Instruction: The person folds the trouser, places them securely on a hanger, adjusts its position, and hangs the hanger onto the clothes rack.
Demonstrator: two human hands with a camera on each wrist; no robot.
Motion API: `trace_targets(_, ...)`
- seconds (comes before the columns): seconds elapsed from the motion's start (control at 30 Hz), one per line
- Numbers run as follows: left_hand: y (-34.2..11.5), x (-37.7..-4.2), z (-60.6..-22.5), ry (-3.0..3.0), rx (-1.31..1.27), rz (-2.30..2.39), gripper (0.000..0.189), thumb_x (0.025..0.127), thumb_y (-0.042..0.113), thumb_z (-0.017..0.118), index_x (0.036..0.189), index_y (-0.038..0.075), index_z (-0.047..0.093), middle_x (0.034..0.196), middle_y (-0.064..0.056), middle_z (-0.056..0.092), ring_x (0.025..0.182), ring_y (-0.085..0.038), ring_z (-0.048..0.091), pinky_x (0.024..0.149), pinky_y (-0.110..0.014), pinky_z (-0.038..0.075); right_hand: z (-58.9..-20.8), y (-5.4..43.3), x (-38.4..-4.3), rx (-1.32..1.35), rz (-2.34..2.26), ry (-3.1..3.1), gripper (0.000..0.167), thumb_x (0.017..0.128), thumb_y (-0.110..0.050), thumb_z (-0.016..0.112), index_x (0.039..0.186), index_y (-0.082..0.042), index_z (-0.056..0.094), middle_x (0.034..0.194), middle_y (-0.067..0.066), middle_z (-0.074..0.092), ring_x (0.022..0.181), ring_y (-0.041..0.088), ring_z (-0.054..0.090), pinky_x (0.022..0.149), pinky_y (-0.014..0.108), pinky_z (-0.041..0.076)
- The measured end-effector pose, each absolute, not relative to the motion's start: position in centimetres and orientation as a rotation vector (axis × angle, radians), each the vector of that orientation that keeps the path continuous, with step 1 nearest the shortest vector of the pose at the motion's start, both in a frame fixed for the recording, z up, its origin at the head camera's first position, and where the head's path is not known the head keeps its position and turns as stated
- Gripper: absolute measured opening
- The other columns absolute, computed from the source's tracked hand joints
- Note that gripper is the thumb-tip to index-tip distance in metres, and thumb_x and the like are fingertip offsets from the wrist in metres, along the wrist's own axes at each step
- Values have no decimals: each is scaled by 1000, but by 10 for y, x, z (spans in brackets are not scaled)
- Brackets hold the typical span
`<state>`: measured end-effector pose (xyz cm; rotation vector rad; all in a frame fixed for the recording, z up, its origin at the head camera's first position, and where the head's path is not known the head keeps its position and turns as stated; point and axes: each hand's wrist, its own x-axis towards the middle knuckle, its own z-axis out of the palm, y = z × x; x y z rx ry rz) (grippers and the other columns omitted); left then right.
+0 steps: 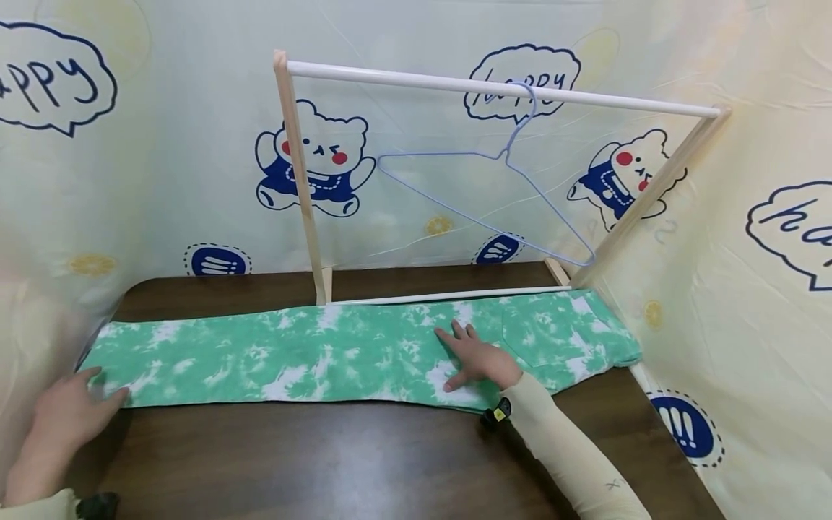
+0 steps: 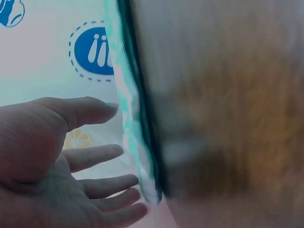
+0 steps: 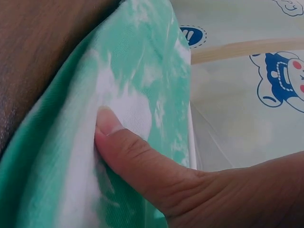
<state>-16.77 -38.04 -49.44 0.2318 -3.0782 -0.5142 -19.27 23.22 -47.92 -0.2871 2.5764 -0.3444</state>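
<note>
Green-and-white tie-dye trousers (image 1: 227, 357), folded lengthwise into a long strip, lie flat across the table. A stitched pocket line shows near their wider right end. My right hand (image 1: 479, 359) rests on the cloth right of the middle, fingers spread and thumb toward the near edge. In the right wrist view the thumb (image 3: 142, 164) lies on a white patch of the fabric. At the narrow left end is my left hand (image 1: 74, 412), its fingers apart and fingertips right at the cloth's edge. The left wrist view shows that palm with nothing held in it.
Behind the trousers stands a wooden rack (image 1: 302, 180) with a white top rail (image 1: 403, 76). A blue wire hanger (image 1: 448, 153) hangs from the rail. Patterned curtains (image 1: 182, 180) enclose the dark brown table (image 1: 312, 462) at the back and sides.
</note>
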Motion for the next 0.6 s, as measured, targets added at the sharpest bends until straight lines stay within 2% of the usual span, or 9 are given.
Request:
trace_targets(0.13,-387,-170,-494,-3116,383,-537,62,92,16,63,123,-31,36,119,-51,42,108,-65,46,91,-69,43,-478,233,-193,-288,-359,2576,111,80,-42,85,165,-28,14,171,13,-3,156,43,-1,113,65,35)
trace_targets(0.37,-395,-170,-497,-3150,488,-502,64,90,14,63,127,-28,33,126,-50,36,118,-64,40,98,-69,39,-479,234,-193,-290,-381,2579,112,80,-41,86,165,-28,14,171,13,-2,156,43,-1,112,66,36)
trace_targets(0.6,-405,-175,-501,-3164,555,-469,67,90,17,64,130,-28,35,124,-50,38,117,-63,42,97,-68,41,-480,237,-192,-289,-372,2587,112,79,-42,86,165,-29,14,171,12,-3,156,43,-1,110,66,38)
